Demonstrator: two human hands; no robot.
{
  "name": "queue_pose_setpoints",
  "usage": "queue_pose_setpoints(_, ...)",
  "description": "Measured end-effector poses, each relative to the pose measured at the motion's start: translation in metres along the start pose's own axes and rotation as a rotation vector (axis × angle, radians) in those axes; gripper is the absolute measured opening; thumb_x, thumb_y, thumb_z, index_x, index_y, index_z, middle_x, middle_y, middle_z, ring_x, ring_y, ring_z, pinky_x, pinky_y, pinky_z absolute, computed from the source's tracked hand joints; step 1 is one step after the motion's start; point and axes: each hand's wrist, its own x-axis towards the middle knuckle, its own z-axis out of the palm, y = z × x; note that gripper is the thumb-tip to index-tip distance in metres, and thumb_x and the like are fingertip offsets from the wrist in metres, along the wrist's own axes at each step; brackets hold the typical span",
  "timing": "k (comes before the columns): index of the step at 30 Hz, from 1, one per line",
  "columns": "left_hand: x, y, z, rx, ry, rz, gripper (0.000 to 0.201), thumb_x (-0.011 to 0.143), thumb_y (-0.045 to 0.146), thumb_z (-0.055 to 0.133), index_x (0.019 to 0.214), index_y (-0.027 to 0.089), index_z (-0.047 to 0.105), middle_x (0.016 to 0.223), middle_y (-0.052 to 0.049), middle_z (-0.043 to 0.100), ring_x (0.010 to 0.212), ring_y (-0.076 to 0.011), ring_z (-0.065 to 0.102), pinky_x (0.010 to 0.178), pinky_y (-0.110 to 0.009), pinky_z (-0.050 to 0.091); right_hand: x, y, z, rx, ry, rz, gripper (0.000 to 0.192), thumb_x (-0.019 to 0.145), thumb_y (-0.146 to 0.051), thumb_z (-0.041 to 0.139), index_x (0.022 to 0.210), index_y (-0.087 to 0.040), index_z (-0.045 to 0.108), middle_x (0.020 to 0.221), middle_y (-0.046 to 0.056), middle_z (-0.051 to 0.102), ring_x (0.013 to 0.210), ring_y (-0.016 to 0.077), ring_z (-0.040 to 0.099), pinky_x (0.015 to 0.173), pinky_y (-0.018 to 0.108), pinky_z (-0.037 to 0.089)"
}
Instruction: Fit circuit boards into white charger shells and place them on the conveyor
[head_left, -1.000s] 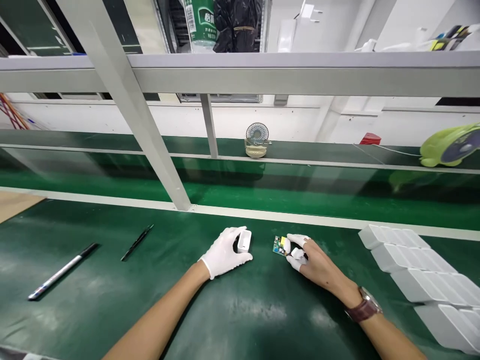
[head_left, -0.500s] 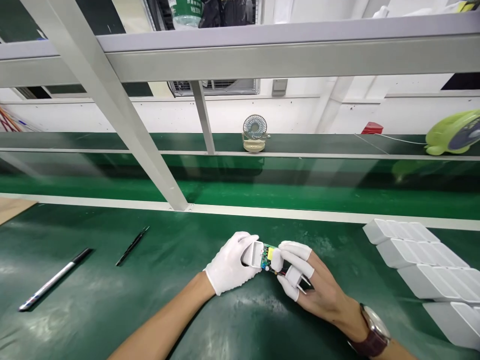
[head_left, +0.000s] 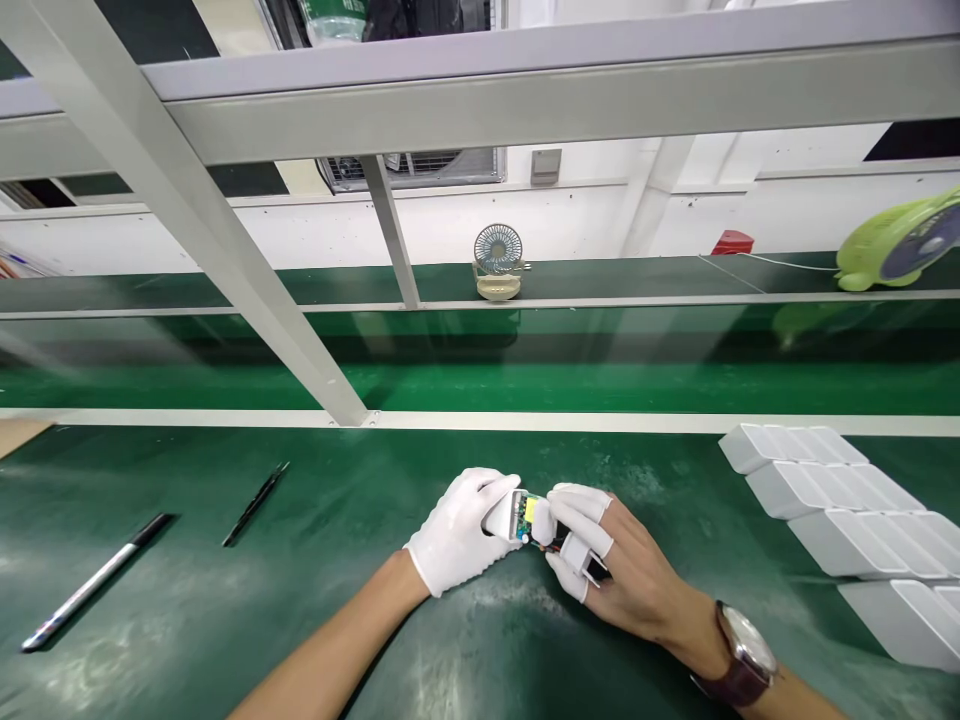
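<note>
My left hand, in a white glove, grips a small white plastic housing just above the green mat. My right hand wears white finger cots and a brown wristwatch. It pinches a small green circuit board with its end inside the open side of the housing. Both hands meet at the middle of the near mat.
Rows of white housings lie stacked at the right. A marker pen and black tweezers lie on the mat at left. A slanted metal frame post rises ahead; a small desk fan and a lime-green fan stand beyond the conveyor.
One second ago the hands were apart, board and housing separate on the mat. They came together, and the board has gone partly into the housing.
</note>
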Motion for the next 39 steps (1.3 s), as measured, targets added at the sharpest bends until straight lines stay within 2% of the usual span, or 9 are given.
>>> queue_pose_setpoints(16,-0.0004,0.003,0.0022,0.001,-0.018,0.017,0.064,0.073,0.02,0.078,0.132,0.024,0.053,0.121,-0.011,0.061,0.112,-0.0257,0.059,0.095,-0.042,0.054,-0.0016,-0.001,0.0025,-0.045,-0.069,0.0,0.069,0.084,-0.007,0.064,0.148,-0.008,0.038,0.127,0.021,0.06,0.127,0.0316,0.052,0.103,0.052,0.048)
queue_pose_setpoints(31,0.0026,0.004,-0.001,-0.008,-0.011,0.077,0.061,0.079,0.024,0.076,0.134,0.025,0.049,0.12,-0.011,0.06,0.112,-0.0258,0.059,0.093,-0.044,0.055,-0.002,-0.0016,0.0031,-0.026,-0.064,0.015,0.071,0.084,-0.008,0.065,0.149,-0.013,0.037,0.129,0.017,0.06,0.128,0.0309,0.051,0.104,0.052,0.047)
queue_pose_setpoints(39,0.0022,0.0064,0.0025,-0.015,-0.01,0.051,0.061,0.076,0.023,0.077,0.131,0.024,0.052,0.12,-0.011,0.061,0.112,-0.0258,0.059,0.095,-0.042,0.054,-0.0026,-0.0015,0.0075,-0.015,-0.045,0.018,0.067,0.087,-0.01,0.066,0.147,-0.011,0.039,0.126,0.018,0.061,0.126,0.0304,0.053,0.103,0.05,0.048)
